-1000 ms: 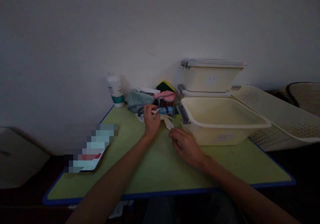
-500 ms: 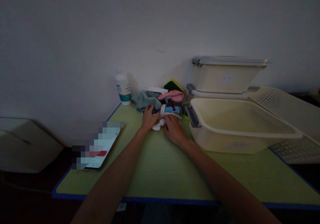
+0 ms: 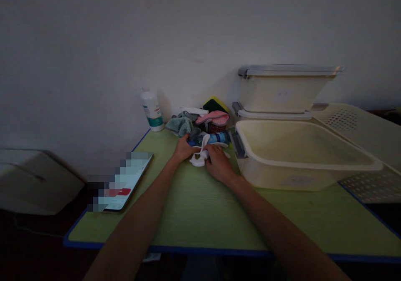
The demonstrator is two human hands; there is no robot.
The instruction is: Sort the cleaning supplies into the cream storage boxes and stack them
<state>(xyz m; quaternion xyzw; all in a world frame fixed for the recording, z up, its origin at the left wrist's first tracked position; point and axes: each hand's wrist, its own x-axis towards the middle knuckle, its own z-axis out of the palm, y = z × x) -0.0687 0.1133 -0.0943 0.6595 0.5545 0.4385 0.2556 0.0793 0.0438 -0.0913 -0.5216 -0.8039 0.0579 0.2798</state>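
Note:
My left hand (image 3: pixel 183 149) is closed around the left end of a clear plastic bottle (image 3: pixel 216 137) with a blue label, lying on its side. Its thumb points right, close to a white plastic piece (image 3: pixel 198 160) with curved arms, whose exact kind I cannot make out. On that white piece rests my right hand (image 3: pixel 217 159), fingers curled over it and hiding part of it. Just behind the bottle is a heap of cloths: a grey-green one (image 3: pixel 180 124) and a pink one (image 3: pixel 216 118). A yellow and dark green sponge (image 3: pixel 215 104) leans behind them.
A white bottle with a teal band (image 3: pixel 152 110) stands at the back left. A phone (image 3: pixel 130 181) lies at the left edge. To the right are an open cream bin (image 3: pixel 300 176), a lidded bin (image 3: pixel 278 93) and a perforated basket (image 3: pixel 366 126). The wall is behind.
My left hand has drawn back slightly from the grey-green cloth, its fingers now lower around the bottle's end. The cloth's right part has shifted, showing more of the bottle. The view has tilted slightly.

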